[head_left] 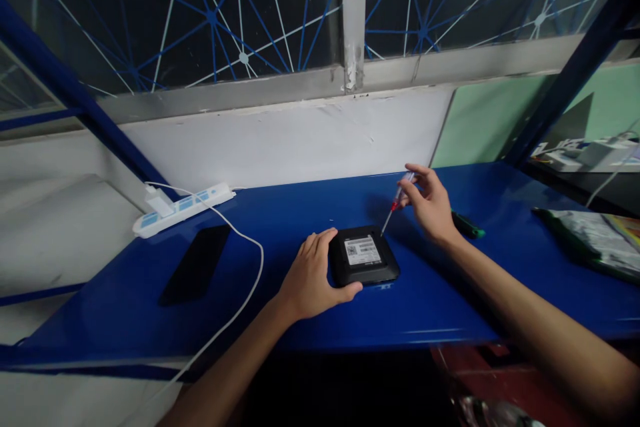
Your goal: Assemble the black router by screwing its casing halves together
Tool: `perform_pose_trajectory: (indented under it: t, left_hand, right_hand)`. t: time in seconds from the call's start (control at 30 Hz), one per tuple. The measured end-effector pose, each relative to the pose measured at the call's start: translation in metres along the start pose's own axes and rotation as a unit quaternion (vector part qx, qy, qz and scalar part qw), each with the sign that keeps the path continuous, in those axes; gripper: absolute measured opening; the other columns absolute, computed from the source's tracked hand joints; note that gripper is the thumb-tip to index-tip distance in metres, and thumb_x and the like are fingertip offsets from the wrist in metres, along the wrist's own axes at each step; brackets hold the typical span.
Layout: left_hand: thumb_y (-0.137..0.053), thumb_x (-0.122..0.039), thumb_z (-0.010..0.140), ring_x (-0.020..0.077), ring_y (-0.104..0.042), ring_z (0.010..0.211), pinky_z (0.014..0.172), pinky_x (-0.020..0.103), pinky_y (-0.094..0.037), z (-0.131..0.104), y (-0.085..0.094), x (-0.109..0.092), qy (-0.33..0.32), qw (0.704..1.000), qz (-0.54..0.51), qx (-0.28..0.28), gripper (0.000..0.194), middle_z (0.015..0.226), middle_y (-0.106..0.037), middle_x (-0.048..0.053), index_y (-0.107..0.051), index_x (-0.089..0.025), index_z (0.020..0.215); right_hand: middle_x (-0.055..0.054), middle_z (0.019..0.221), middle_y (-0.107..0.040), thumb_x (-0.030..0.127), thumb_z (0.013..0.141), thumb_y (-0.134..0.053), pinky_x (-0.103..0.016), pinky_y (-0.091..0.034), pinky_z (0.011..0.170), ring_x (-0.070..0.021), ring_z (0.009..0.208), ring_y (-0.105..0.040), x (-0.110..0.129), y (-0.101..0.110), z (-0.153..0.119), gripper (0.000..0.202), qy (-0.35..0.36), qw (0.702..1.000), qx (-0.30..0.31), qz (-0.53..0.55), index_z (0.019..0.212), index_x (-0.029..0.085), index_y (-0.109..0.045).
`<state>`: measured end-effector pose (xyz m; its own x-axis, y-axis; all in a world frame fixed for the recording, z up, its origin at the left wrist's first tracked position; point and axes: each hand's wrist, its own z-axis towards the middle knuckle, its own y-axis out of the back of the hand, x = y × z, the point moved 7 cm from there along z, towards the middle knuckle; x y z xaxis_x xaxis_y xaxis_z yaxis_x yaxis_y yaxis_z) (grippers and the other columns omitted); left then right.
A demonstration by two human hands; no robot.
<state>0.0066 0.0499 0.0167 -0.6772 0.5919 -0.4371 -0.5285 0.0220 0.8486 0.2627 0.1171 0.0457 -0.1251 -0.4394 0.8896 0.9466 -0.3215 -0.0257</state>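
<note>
A flat black square device with rounded corners (363,275) lies on the blue table (320,327), its white printed label (363,251) facing up. My left hand (313,273) curves round its left side, fingers at the far edge and thumb along the near edge. In the fingers of my right hand (427,203) is a screwdriver (395,203) with a clear handle and a red collar. The screwdriver slants down to the left, its tip at the device's far right corner. Whether the tip sits in a screw is too small to tell.
On the left are a white power strip (187,207) with a plugged-in charger (159,200), a white cable (260,260) and a black phone-like slab (196,263). A green and black tool (469,223) lies behind my right wrist. A silvery packet (595,240) is at far right.
</note>
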Motion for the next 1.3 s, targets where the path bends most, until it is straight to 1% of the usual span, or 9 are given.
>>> perform_pose_trajectory:
  t: [0.17,0.3,0.5,0.7,0.87,1.03,1.2,1.3]
  left_hand:
    - [-0.078,-0.048,0.071,0.041,-0.046,0.132,0.11,0.063,-0.038,0.001,0.001,-0.002,-0.002,1.0,0.001,-0.002,0.091,0.143,-0.049,0.019,-0.032,-0.018,0.144]
    - [-0.079,-0.047,0.071,0.0394,-0.046,0.133,0.11,0.06,-0.04,0.001,0.001,-0.001,0.001,1.0,0.0,0.003,0.091,0.144,-0.048,0.02,-0.033,-0.017,0.143]
    - [-0.079,-0.045,0.071,0.039,-0.045,0.135,0.111,0.059,-0.039,0.0,0.0,-0.001,-0.003,1.0,-0.001,0.0,0.091,0.146,-0.047,0.02,-0.032,-0.017,0.144]
    - [-0.078,-0.046,0.072,0.0395,-0.046,0.134,0.11,0.061,-0.04,0.0,0.0,-0.001,-0.007,1.0,-0.006,0.0,0.089,0.146,-0.047,0.02,-0.033,-0.019,0.144]
    - [-0.078,-0.045,0.073,0.0387,-0.045,0.135,0.11,0.06,-0.041,0.001,0.0,-0.002,-0.001,1.0,-0.009,0.01,0.089,0.147,-0.046,0.02,-0.032,-0.019,0.144]
    - [-0.079,-0.047,0.073,0.0386,-0.045,0.135,0.111,0.06,-0.04,0.0,0.0,-0.002,0.001,1.0,-0.006,0.01,0.089,0.147,-0.046,0.02,-0.033,-0.019,0.143]
    - [-0.079,-0.047,0.074,0.0383,-0.044,0.136,0.112,0.059,-0.04,0.0,-0.001,-0.001,0.0,1.0,-0.004,0.013,0.09,0.149,-0.044,0.021,-0.033,-0.016,0.144]
    - [-0.079,-0.049,0.075,0.0383,-0.043,0.137,0.112,0.06,-0.039,0.0,-0.001,0.0,0.0,1.0,-0.009,0.014,0.089,0.15,-0.044,0.021,-0.033,-0.018,0.145]
  right_hand:
    - [0.002,0.085,-0.058,0.043,0.081,-0.072,-0.029,-0.053,0.056,-0.01,0.058,-0.055,-0.002,-0.019,-0.008,0.037,-0.057,0.993,0.098,0.026,0.112,0.024,-0.063]
    - [0.001,0.086,-0.058,0.042,0.082,-0.071,-0.028,-0.052,0.055,-0.0101,0.059,-0.054,0.002,-0.028,-0.015,0.037,-0.075,0.987,0.136,0.04,0.113,0.023,-0.063]
    - [0.001,0.088,-0.057,0.042,0.082,-0.071,-0.028,-0.053,0.054,-0.0111,0.061,-0.056,0.005,-0.033,-0.019,0.035,-0.077,0.983,0.163,0.03,0.113,0.025,-0.063]
    - [0.002,0.089,-0.053,0.043,0.083,-0.07,-0.03,-0.055,0.053,-0.0097,0.057,-0.055,0.009,-0.037,-0.022,0.036,-0.067,0.98,0.187,0.018,0.113,0.025,-0.063]
    - [0.001,0.092,-0.054,0.041,0.085,-0.069,-0.029,-0.054,0.055,-0.0098,0.06,-0.056,0.014,-0.037,-0.023,0.035,-0.045,0.979,0.2,0.017,0.116,0.025,-0.063]
    - [-0.001,0.096,-0.056,0.041,0.085,-0.07,-0.029,-0.054,0.057,-0.0098,0.062,-0.057,0.017,-0.039,-0.026,0.037,-0.04,0.975,0.218,0.015,0.118,0.024,-0.063]
    - [0.0,0.092,-0.057,0.04,0.085,-0.071,-0.029,-0.053,0.057,-0.0096,0.061,-0.058,0.017,-0.037,-0.024,0.037,-0.035,0.976,0.214,0.013,0.117,0.023,-0.064]
    - [0.001,0.089,-0.057,0.04,0.084,-0.072,-0.027,-0.053,0.055,-0.0095,0.06,-0.057,0.014,-0.033,-0.02,0.036,-0.033,0.98,0.196,0.014,0.116,0.023,-0.064]
